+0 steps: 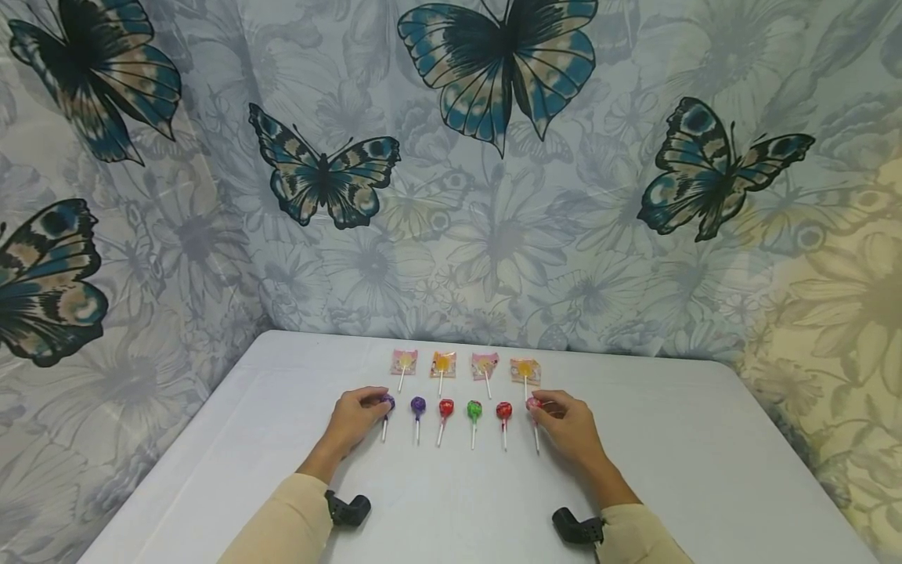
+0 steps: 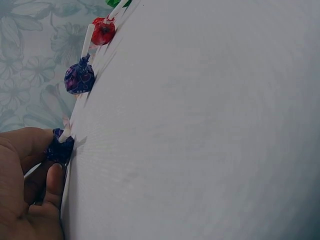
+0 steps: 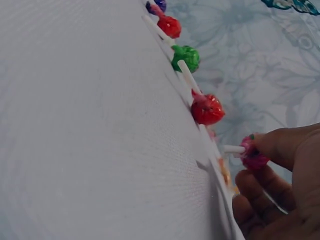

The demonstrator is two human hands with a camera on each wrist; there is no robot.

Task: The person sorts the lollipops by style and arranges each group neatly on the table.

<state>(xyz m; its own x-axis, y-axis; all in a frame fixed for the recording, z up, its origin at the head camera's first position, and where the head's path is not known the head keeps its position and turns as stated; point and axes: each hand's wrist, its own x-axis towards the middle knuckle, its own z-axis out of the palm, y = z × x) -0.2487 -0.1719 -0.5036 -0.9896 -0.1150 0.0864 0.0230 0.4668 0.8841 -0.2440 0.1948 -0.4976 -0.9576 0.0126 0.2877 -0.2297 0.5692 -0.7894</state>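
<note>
My left hand pinches the wrapped head of a purple lollipop at the left end of the front row. At the other end of that row, my right hand pinches a pink lollipop by its head, its white stick pointing toward me. Between the hands lie a second purple lollipop, a red lollipop, a green lollipop and another red lollipop, sticks toward me.
Behind the front row lies a back row of flat lollipops in clear wrappers, among them a pink one and an orange one. The white table meets a butterfly-patterned cloth at its far edge.
</note>
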